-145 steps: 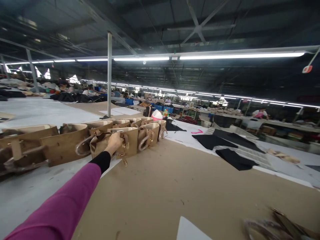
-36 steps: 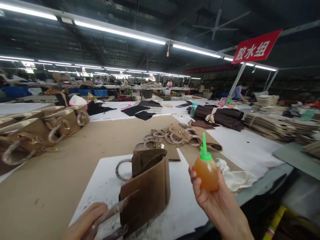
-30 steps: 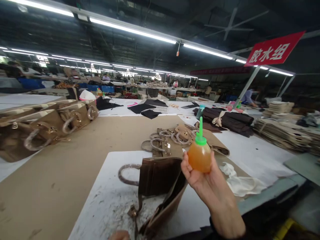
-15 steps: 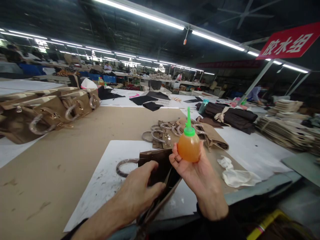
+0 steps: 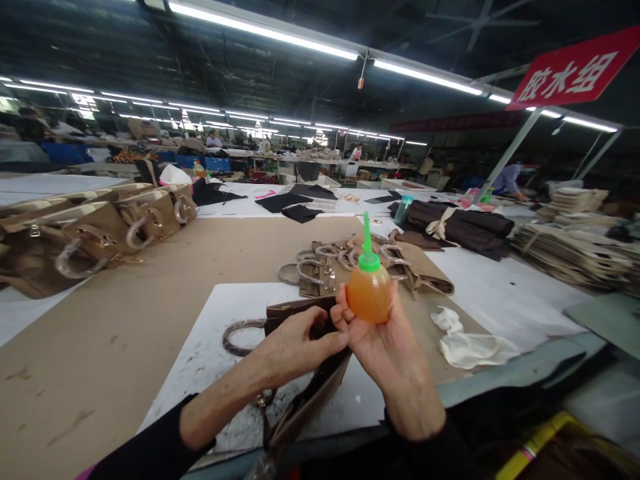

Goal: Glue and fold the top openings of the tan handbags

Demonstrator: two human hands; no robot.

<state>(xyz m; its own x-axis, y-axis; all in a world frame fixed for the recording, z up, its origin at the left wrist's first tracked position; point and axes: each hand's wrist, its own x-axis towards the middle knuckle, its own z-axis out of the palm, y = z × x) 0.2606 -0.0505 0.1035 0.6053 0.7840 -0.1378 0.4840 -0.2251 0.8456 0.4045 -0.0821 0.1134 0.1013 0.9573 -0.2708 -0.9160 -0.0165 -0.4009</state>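
Here, right hand [image 5: 384, 347] holds bottle [image 5: 369, 293]

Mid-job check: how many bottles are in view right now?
3 that I can make out: the green-nozzled bottle in the right hand, a teal bottle beside the dark bundle, and apparently a distant orange bottle in the left background. Others may be hidden.

Red sign [image 5: 573, 72] overhead R, crumpled wht cloth [image 5: 475, 350], dk brn bundle [image 5: 475, 227] w/ cream tie [image 5: 442, 225]
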